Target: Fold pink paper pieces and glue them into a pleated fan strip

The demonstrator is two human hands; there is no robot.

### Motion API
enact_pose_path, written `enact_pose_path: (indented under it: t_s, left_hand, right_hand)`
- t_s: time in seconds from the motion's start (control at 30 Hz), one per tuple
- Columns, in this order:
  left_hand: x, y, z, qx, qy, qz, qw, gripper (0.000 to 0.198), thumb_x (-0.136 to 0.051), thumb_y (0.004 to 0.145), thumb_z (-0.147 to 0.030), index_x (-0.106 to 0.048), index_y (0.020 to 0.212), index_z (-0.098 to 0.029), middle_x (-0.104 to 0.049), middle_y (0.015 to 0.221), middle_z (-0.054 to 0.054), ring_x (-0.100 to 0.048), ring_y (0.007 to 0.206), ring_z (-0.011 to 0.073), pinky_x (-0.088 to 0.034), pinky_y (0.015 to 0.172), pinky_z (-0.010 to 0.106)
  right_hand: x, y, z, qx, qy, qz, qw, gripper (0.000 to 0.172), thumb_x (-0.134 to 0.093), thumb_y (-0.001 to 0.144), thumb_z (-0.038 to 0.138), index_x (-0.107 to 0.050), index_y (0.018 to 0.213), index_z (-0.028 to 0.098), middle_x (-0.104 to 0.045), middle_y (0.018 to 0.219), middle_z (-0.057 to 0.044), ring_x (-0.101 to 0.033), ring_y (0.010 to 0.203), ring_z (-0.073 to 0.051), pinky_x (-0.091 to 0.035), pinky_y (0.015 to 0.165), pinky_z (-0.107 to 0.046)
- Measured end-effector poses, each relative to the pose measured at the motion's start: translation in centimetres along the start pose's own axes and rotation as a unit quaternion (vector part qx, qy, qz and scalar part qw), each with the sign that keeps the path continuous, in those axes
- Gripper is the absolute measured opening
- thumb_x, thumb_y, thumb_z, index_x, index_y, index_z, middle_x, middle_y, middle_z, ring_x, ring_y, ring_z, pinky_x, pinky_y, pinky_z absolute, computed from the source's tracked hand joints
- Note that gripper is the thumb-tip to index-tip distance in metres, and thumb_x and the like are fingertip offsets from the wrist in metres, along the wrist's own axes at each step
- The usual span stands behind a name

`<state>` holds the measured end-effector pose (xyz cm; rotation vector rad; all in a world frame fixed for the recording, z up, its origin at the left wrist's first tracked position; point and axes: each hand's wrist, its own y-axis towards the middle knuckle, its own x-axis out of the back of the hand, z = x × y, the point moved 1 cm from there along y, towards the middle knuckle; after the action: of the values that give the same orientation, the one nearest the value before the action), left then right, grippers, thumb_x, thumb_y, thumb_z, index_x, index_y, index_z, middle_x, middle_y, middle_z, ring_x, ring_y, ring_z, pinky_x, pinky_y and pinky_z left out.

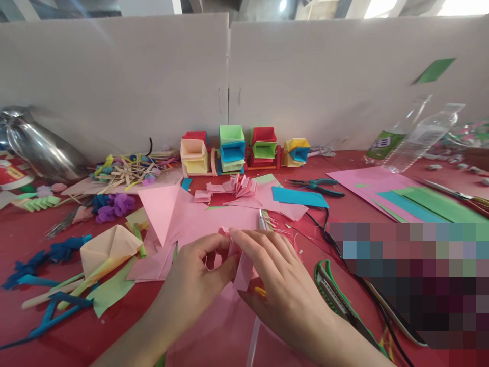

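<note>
Both my hands meet over the pink paper sheets at the middle of the red table. My left hand [208, 272] pinches a small folded strip of pink paper [243, 272] between thumb and fingers. From the other side, my right hand [273, 267] closes on the same strip, its fingers laid over the top. Part of the strip is hidden behind the fingers. A bit of something yellow shows under my right palm. Just beyond the hands lie a pleated pink paper piece [244, 186] and a pointed blade tip [262, 220].
Folded paper boxes [232, 152] stand at the back by the white panel [114, 76]. Pliers [317, 187], a green utility knife [338, 295] and plastic bottles [416, 137] are on the right. Left are a metal jug [46, 145], sticks [132, 171] and a peach paper shape [109, 250].
</note>
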<state>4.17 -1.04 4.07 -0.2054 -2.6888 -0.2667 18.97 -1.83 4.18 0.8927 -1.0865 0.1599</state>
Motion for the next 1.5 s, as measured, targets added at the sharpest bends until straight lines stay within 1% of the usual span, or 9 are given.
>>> enact_pose_path:
  t_s: [0.2,0.4,0.57,0.67,0.93,1.13,1.3,1.4,1.5]
  left_hand:
    - [0.2,0.0,0.1,0.082,-0.077,0.005,0.994,0.028,-0.054,0.079,-0.035,-0.054,0.058,-0.017,-0.048,0.056,-0.004,-0.040,0.055,0.0091,-0.033,0.051,0.020]
    - [0.5,0.4,0.6,0.116,-0.177,0.028,0.977,0.018,-0.058,0.077,-0.028,-0.060,0.063,-0.017,-0.052,0.060,-0.004,-0.043,0.058,0.0091,-0.035,0.054,0.019]
    - [0.7,0.8,1.0,0.132,-0.228,0.099,0.960,0.016,-0.060,0.077,-0.031,-0.069,0.077,-0.017,-0.063,0.069,0.000,-0.055,0.067,0.0141,-0.043,0.065,0.023]
    - [0.8,0.8,0.9,0.135,-0.238,0.121,0.954,0.021,-0.060,0.077,-0.035,-0.070,0.075,-0.017,-0.065,0.069,0.001,-0.057,0.069,0.0160,-0.045,0.068,0.026]
    - [0.9,0.8,1.1,0.150,-0.126,0.055,0.979,0.033,-0.061,0.073,-0.042,-0.058,0.054,-0.016,-0.051,0.053,-0.003,-0.046,0.054,0.0118,-0.034,0.050,0.021]
    - [0.9,0.8,0.8,0.144,-0.018,0.027,0.989,0.031,-0.052,0.076,-0.039,-0.050,0.054,-0.017,-0.040,0.052,-0.005,-0.036,0.051,0.0096,-0.025,0.048,0.021]
    - [0.6,0.4,0.6,0.045,0.151,-0.067,0.985,0.030,-0.051,0.076,-0.026,-0.039,0.049,-0.018,-0.036,0.050,-0.005,-0.035,0.050,0.0095,-0.025,0.048,0.022]
    - [0.1,0.3,0.7,-0.026,0.224,-0.097,0.969,0.032,-0.050,0.076,-0.021,-0.034,0.048,-0.018,-0.037,0.049,-0.005,-0.037,0.050,0.0097,-0.025,0.049,0.022]
    - [-0.2,0.1,0.8,-0.073,0.260,-0.116,0.956,0.032,-0.051,0.078,-0.022,-0.036,0.050,-0.018,-0.041,0.049,-0.004,-0.040,0.052,0.0105,-0.027,0.050,0.022]
  right_hand:
    - [-0.1,0.0,0.0,-0.017,0.024,-0.007,1.000,0.065,-0.048,0.067,0.003,-0.033,0.129,0.015,-0.058,0.118,-0.010,-0.050,0.104,-0.026,-0.045,0.084,-0.042]
    - [-0.1,-0.1,-0.6,-0.045,0.067,-0.016,0.997,0.064,-0.050,0.068,0.006,-0.033,0.129,0.018,-0.060,0.114,-0.008,-0.053,0.100,-0.024,-0.049,0.081,-0.039]
    - [0.0,0.0,-0.9,-0.046,0.079,-0.009,0.996,0.066,-0.049,0.068,0.004,-0.032,0.130,0.020,-0.060,0.117,-0.008,-0.054,0.104,-0.025,-0.049,0.083,-0.042]
    - [0.0,-0.1,-1.0,-0.048,0.106,0.003,0.993,0.066,-0.053,0.069,0.004,-0.033,0.130,0.021,-0.060,0.117,-0.008,-0.054,0.105,-0.025,-0.049,0.084,-0.043]
    - [0.3,0.2,-1.5,-0.172,0.267,0.035,0.948,0.067,-0.064,0.071,0.011,-0.036,0.129,0.025,-0.053,0.127,-0.005,-0.048,0.119,-0.019,-0.045,0.094,-0.035]
    - [0.3,0.2,-1.5,-0.179,0.287,0.042,0.940,0.066,-0.063,0.072,0.012,-0.035,0.130,0.023,-0.049,0.132,-0.006,-0.044,0.124,-0.018,-0.042,0.099,-0.034]
    - [0.1,0.0,-1.2,-0.124,0.230,0.003,0.965,0.075,-0.074,0.067,0.027,-0.035,0.130,0.019,-0.048,0.129,-0.011,-0.043,0.122,-0.023,-0.042,0.097,-0.037]
    - [-0.1,0.1,-0.7,-0.109,0.193,-0.051,0.974,0.055,-0.067,0.073,0.022,-0.042,0.123,0.018,-0.054,0.111,-0.009,-0.051,0.106,-0.021,-0.047,0.086,-0.035]
    - [-0.2,0.1,-0.5,-0.140,0.182,-0.064,0.971,0.046,-0.057,0.076,0.012,-0.045,0.120,0.018,-0.053,0.096,-0.006,-0.053,0.087,-0.017,-0.050,0.073,-0.030]
